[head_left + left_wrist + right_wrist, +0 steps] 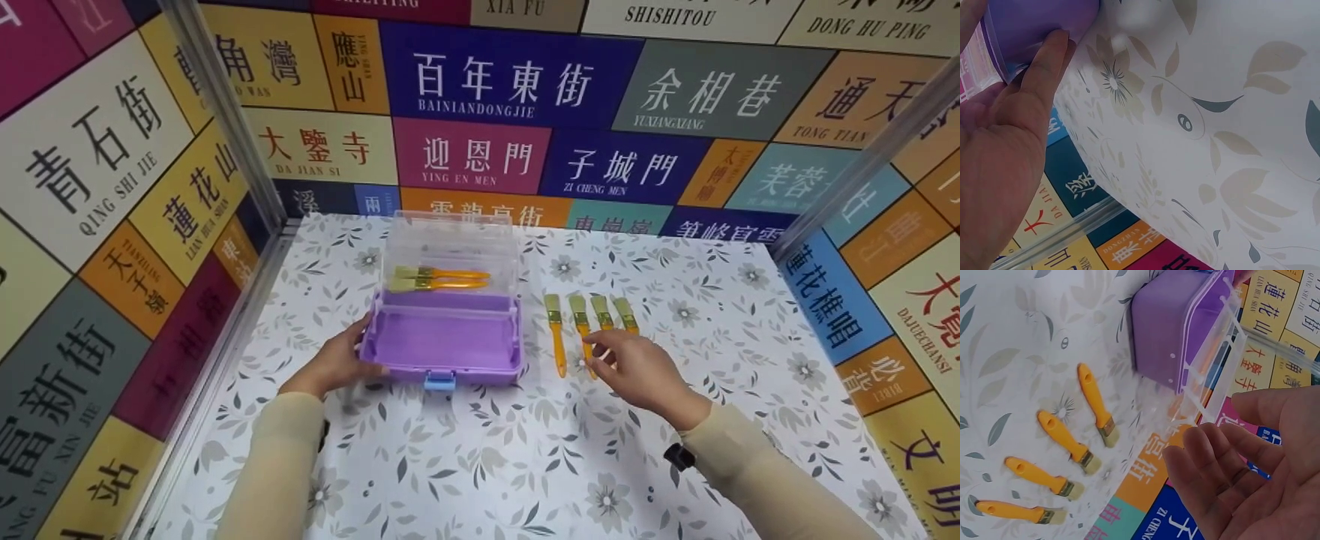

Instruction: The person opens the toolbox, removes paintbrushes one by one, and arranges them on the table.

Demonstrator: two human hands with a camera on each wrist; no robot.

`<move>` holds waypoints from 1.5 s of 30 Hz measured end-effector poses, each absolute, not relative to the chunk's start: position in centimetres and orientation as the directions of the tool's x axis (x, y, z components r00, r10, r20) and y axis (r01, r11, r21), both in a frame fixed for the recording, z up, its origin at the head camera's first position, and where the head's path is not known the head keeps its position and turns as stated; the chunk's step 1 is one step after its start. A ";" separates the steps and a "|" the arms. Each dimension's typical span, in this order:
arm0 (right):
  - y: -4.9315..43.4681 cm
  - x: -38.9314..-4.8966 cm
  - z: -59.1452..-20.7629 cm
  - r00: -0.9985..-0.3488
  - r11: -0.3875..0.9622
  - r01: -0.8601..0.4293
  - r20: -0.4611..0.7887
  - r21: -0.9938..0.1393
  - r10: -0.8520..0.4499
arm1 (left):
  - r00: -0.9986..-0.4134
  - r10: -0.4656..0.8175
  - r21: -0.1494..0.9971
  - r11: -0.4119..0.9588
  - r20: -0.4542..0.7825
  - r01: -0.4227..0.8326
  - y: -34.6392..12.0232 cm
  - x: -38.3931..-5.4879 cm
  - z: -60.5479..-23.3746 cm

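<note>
A purple plastic box (480, 375) with a blue latch (439, 381) stands with its clear lid (450, 236) tipped back. My left hand (330, 364) grips the box's left end, and the left wrist view shows a finger along its outer wall. Two orange-handled paintbrushes (459, 284) lie at the lid, bristles to the left. Right of the box, several more paintbrushes (556, 337) lie in a row, bristles away from me. Above that row hovers my right hand (645, 371), fingers loosely bent and holding nothing; it hides some handles in the head view.
The table (465, 465) has a white cloth with grey flowers and leaves. Panels with place names (480, 82) enclose it at the back and both sides. Metal posts (232, 112) rise at the corners.
</note>
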State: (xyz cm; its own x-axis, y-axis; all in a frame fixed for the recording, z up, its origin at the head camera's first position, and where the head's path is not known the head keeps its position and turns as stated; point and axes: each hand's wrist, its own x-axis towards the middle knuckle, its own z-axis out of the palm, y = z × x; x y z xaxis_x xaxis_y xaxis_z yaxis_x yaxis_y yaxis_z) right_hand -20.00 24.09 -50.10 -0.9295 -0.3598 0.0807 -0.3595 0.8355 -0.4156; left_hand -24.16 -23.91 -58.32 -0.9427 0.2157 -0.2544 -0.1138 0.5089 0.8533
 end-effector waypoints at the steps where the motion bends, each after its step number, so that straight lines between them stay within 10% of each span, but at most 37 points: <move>1: 23.9 -20.1 -50.0 -0.925 0.830 -0.369 0.085 -0.418 -0.369 | -0.944 0.216 0.854 0.508 -0.251 -0.110 -23.9 -24.2 -58.3; 45: 8.0 -32.6 -51.6 -0.821 0.759 -0.518 -0.020 -0.394 -0.570 | -0.951 0.207 0.863 0.496 -0.229 -0.100 -23.7 -24.0 -58.3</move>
State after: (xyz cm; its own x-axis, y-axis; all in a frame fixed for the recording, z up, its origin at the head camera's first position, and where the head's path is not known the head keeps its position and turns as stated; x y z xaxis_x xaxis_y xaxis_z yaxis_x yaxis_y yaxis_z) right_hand -32.58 7.96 -51.56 -0.8213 -0.5702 -0.0203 -0.5175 0.7594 -0.3942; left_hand -23.99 -23.71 -58.28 -0.9512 0.2066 -0.2293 -0.1004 0.4957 0.8627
